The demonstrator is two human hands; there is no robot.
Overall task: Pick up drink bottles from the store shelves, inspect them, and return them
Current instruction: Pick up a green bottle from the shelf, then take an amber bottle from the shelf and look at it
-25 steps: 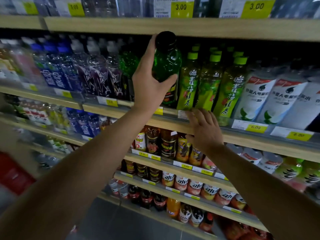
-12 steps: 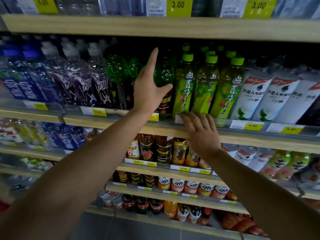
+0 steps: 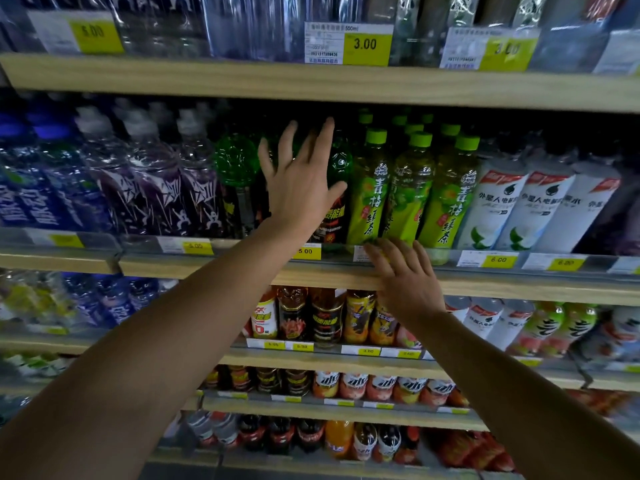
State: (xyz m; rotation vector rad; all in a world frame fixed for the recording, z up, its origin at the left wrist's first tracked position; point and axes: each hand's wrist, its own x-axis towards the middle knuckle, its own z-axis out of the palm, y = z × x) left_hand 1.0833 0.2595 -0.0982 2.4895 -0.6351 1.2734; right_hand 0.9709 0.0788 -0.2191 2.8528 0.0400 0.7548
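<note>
A dark green bottle (image 3: 338,188) with a black cap and black label stands on the second shelf (image 3: 207,265), between another green bottle (image 3: 236,168) and the lime-capped green tea bottles (image 3: 369,188). My left hand (image 3: 299,183) is spread in front of the dark green bottle with straight fingers and holds nothing; its thumb lies against the bottle's side. My right hand (image 3: 403,275) rests flat on the shelf's front edge below the green tea bottles, fingers straight.
Purple and blue bottles (image 3: 152,181) fill the shelf's left part, white bottles (image 3: 512,206) its right. The top shelf (image 3: 311,83) hangs close above the caps. Lower shelves hold several small cans and bottles (image 3: 325,317). Yellow price tags (image 3: 304,251) line the edges.
My left hand set the dark green bottle back into its row, let go and spread its fingers. My right hand stayed on the shelf edge. The camera moved closer.
</note>
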